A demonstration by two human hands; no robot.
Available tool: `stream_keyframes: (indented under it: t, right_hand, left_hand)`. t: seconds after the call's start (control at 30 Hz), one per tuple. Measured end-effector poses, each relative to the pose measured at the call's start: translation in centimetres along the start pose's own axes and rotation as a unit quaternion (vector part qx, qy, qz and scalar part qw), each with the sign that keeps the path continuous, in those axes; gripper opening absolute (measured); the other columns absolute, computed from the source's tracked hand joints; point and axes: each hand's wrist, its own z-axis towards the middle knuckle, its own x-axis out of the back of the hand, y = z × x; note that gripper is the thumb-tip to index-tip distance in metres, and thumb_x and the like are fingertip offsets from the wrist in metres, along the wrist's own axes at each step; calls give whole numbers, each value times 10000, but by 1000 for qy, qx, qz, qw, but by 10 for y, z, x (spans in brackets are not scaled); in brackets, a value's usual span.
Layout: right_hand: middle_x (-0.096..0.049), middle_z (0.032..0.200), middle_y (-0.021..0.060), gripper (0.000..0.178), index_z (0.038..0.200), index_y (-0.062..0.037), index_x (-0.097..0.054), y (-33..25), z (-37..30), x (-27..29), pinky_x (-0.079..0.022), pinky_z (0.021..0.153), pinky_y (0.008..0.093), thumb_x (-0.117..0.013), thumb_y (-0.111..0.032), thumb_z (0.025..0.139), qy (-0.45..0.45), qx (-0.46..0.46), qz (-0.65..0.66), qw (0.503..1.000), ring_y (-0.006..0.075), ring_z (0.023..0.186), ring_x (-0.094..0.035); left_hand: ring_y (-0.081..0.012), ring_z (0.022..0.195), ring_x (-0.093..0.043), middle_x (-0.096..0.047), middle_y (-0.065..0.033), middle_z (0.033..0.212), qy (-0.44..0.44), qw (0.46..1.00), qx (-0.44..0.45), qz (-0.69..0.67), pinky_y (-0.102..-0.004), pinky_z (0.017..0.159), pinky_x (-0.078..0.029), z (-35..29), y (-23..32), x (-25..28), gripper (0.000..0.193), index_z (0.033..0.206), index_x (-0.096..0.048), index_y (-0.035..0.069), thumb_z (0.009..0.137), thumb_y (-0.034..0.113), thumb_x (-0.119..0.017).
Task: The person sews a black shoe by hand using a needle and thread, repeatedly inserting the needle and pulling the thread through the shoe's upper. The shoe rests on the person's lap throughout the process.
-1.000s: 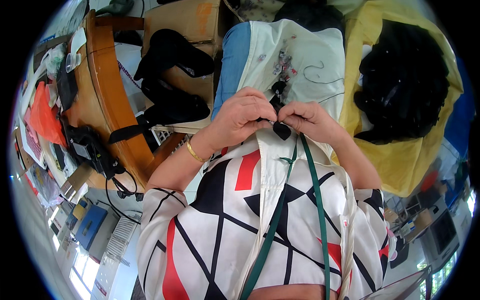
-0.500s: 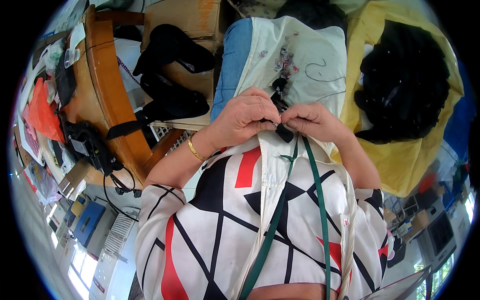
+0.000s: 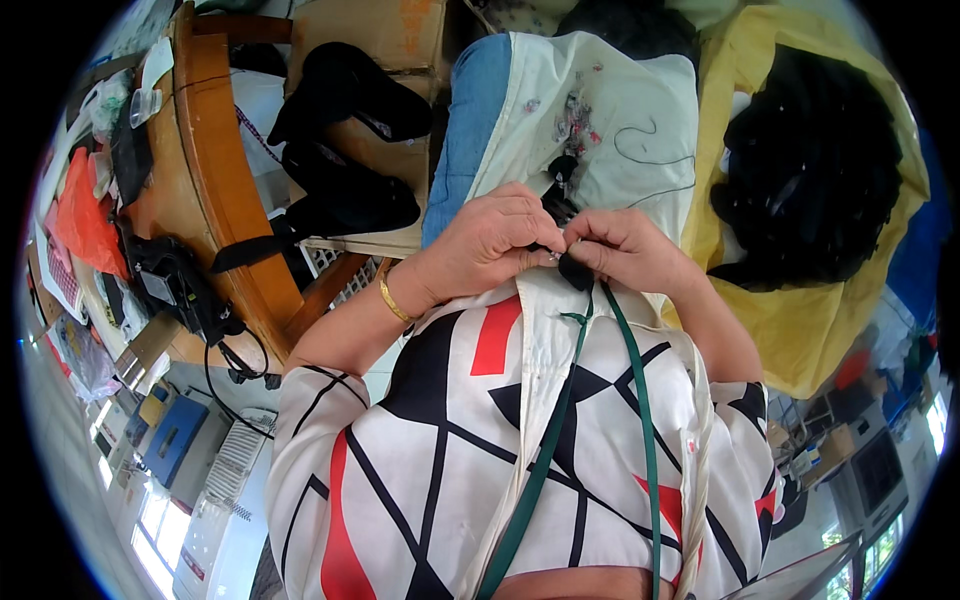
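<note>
Small black rounded piece (image 3: 574, 273), apparently cloth, sits at the centre of the frame between the person's hands, near the chest, probably so that fine detail can be seen.

From the left, a crumpled orange-red plastic bag (image 3: 88, 215) lies on a cluttered surface beside a curved brown wooden edge (image 3: 212, 165). Right of it, two soft black curved articles (image 3: 345, 195) rest on a brown cardboard box (image 3: 395, 45), which seems to serve as a low side table.

At centre-left, the left hand (image 3: 500, 238), a gold-coloured bracelet (image 3: 394, 300) at its wrist, has thumb and fingers pinched together on a narrow dark bit (image 3: 537, 247); whether that belongs to the rounded piece, I cannot tell. Just beside it, the right hand (image 3: 627, 247) clamps the piece between thumb and bent fingers. The fingertips nearly meet, which likely steadies so little a thing.

Above the hands, a pale cloth apron (image 3: 655, 95) covers the lap over blue denim (image 3: 470, 120). Its spread probably catches the small clear and red bits (image 3: 577, 118) and makes the loose dark thread (image 3: 650, 150) easy to spot.

At the right, a wide-open yellow bag (image 3: 770, 335) holds a heap of black pieces (image 3: 810, 170), seemingly within the right arm's reach.
</note>
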Motion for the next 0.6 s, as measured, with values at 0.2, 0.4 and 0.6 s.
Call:
stream_keyframes:
  t: [0.2,0.4,0.6]
  right_hand:
    - [-497,681,5,396,1304,-45,-484,-3,1,-9,-391,580,266,-618,-131,942,34,68,-69,995,87,616,-479]
    - [-579,707,70,313,1192,-120,-592,3,8,-16,-479,562,338,-690,-171,899,170,145,-263,938,260,650,-606]
    - [-569,778,39,145,891,-119,-677,-9,12,-14,-484,542,374,-720,-167,761,188,289,-552,759,226,714,-604]
  left_hand:
    - [-291,848,-614,-647,-77,828,-5,1000,12,6,-383,728,-483,-1,-2,-2,163,897,-708,99,751,115,-780]
    - [-292,820,-613,-660,-77,812,22,991,129,26,-388,720,-479,-8,-11,-9,162,879,-728,96,764,198,-778]
    - [-260,797,-628,-662,-59,811,31,991,108,71,-358,696,-501,-2,-8,-5,170,920,-737,106,763,153,-780]
